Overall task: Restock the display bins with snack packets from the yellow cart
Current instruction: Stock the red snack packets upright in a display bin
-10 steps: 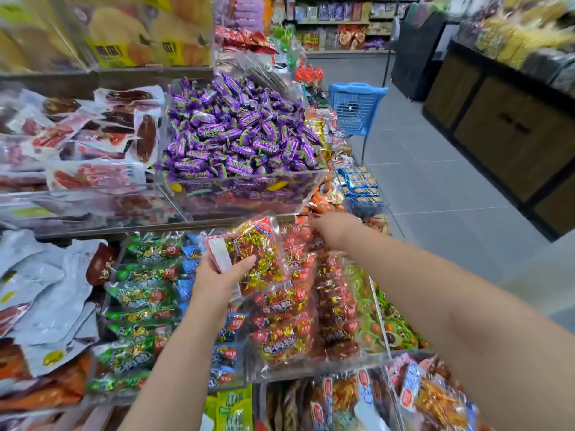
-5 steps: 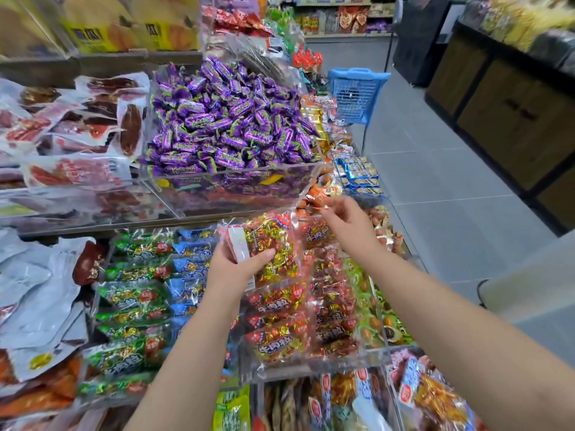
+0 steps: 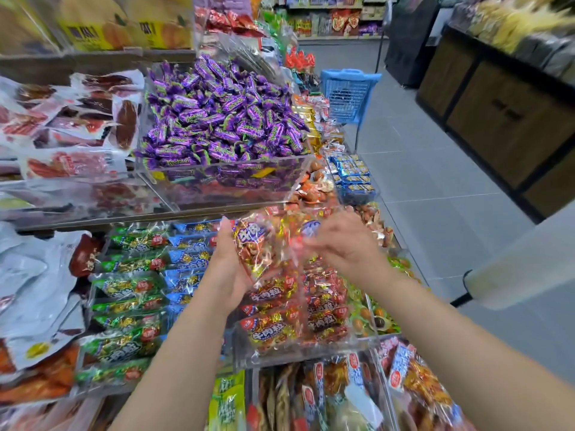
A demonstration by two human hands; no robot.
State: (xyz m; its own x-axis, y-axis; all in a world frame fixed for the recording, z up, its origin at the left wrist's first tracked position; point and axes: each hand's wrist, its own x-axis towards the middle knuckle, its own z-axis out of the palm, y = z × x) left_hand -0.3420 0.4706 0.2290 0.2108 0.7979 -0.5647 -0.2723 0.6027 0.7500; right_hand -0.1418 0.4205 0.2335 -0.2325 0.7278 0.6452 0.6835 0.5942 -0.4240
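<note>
Crinkly red-and-gold film wraps the snack packet (image 3: 258, 253), which the left hand (image 3: 227, 269) grips along its left edge, just above the clear bin (image 3: 298, 353) of matching red packets. The right hand (image 3: 348, 247) is at the packet's right edge, but blur hides whether its fingers pinch the film. I judge the packet light, soft and slippery, with loose contents that shift, so the sealed edges should give a better hold than the middle. The bin looks nearly full, and its rows may resist another. Green packets (image 3: 124, 287) and blue packets (image 3: 189, 259) lie just left. Purple sweets (image 3: 224, 119) are heaped on the shelf above, and a blue basket (image 3: 348, 91) stands down the aisle.
</note>
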